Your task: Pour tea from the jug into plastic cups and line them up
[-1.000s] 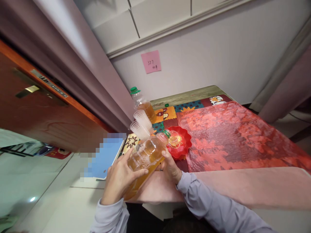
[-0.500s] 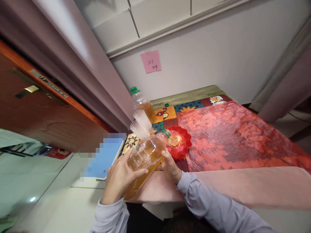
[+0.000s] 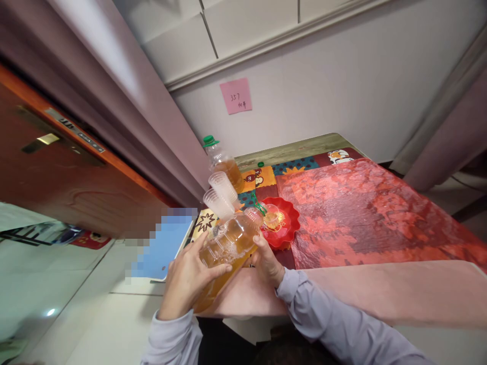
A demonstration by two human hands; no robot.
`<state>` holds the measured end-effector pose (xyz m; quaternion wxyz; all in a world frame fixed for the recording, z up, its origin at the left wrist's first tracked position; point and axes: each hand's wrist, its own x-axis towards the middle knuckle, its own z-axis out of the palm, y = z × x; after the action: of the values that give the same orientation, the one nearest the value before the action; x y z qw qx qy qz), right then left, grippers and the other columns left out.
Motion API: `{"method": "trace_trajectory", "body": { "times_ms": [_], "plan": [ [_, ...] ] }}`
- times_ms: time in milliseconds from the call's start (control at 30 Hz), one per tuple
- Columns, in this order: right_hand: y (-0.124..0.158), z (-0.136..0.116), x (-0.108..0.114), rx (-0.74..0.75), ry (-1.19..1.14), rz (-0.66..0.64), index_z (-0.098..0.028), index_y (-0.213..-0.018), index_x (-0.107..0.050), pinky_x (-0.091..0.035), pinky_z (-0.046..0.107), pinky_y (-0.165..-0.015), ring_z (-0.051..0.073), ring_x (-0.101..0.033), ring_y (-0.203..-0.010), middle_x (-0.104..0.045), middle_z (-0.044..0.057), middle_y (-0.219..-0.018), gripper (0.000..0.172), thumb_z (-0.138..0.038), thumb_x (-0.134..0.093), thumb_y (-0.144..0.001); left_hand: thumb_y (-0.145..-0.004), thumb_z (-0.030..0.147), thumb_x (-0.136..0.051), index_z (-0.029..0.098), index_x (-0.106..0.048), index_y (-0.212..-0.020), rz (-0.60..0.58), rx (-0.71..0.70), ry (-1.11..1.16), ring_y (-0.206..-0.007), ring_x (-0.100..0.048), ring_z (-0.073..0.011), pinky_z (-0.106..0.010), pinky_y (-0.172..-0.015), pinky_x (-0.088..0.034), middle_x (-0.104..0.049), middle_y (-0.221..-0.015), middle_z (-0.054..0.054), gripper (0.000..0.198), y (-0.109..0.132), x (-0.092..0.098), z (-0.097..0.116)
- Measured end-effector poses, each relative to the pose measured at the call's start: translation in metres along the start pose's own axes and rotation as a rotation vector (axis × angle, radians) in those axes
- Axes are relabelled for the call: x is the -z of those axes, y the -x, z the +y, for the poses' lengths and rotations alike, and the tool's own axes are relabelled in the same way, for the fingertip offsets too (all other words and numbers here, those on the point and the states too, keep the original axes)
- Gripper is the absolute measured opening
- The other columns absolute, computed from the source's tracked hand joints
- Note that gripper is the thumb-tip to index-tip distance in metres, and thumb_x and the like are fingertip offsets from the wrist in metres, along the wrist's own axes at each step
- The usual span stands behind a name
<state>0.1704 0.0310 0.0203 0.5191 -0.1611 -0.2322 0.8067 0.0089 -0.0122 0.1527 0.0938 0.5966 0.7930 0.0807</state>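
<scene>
A large clear bottle (image 3: 232,246) of amber liquid lies tilted between my hands, its neck pointing up and to the right. My left hand (image 3: 190,276) wraps round its body, thumb along the near side. Near the neck, my right hand (image 3: 265,259) grips the other side, fingers partly hidden. The bottle's mouth is over a clear plastic cup (image 3: 271,217) with some amber liquid in it. That cup stands in a red scalloped dish (image 3: 291,225). Green handle parts (image 3: 258,204) show beside the mouth.
Two stacks of clear plastic cups (image 3: 219,203) stand behind the bottle. Farther back is a second bottle (image 3: 229,170) with a green cap. A small green cap (image 3: 261,164) lies near the wall. A patterned cloth under glossy film covers the table (image 3: 380,218). A door (image 3: 76,167) is at left.
Almost nothing differs. Both hands hold the tilted bottle in the same place, over the cup in the red dish.
</scene>
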Motion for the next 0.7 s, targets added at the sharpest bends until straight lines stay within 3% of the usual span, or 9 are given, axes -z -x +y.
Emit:
{"method": "trace_trajectory", "body": {
  "times_ms": [567, 700],
  "plan": [
    [0.001, -0.002, -0.001, -0.037, -0.020, -0.001, -0.033, -0.158, -0.040, -0.067, 0.050, -0.087, 0.039, -0.059, -0.142, -0.055, 0.008, -0.162, 0.090, -0.068, -0.075, -0.083, -0.062, 0.062, -0.091, 0.019, -0.056, -0.155, 0.022, -0.016, 0.019, -0.132, -0.068, -0.0389, -0.051, -0.108, -0.056, -0.070, -0.147, -0.015, 0.108, -0.003, -0.005, -0.007],
    [0.001, 0.000, 0.001, -0.045, 0.003, -0.005, -0.033, -0.160, -0.038, -0.067, 0.053, -0.086, 0.040, -0.062, -0.138, -0.060, 0.009, -0.158, 0.091, -0.069, -0.073, -0.084, -0.060, 0.065, -0.091, 0.021, -0.059, -0.153, 0.052, -0.041, 0.019, -0.128, -0.071, -0.0390, -0.051, -0.105, -0.058, -0.072, -0.143, -0.014, 0.108, -0.004, -0.009, -0.013]
  ]
}}
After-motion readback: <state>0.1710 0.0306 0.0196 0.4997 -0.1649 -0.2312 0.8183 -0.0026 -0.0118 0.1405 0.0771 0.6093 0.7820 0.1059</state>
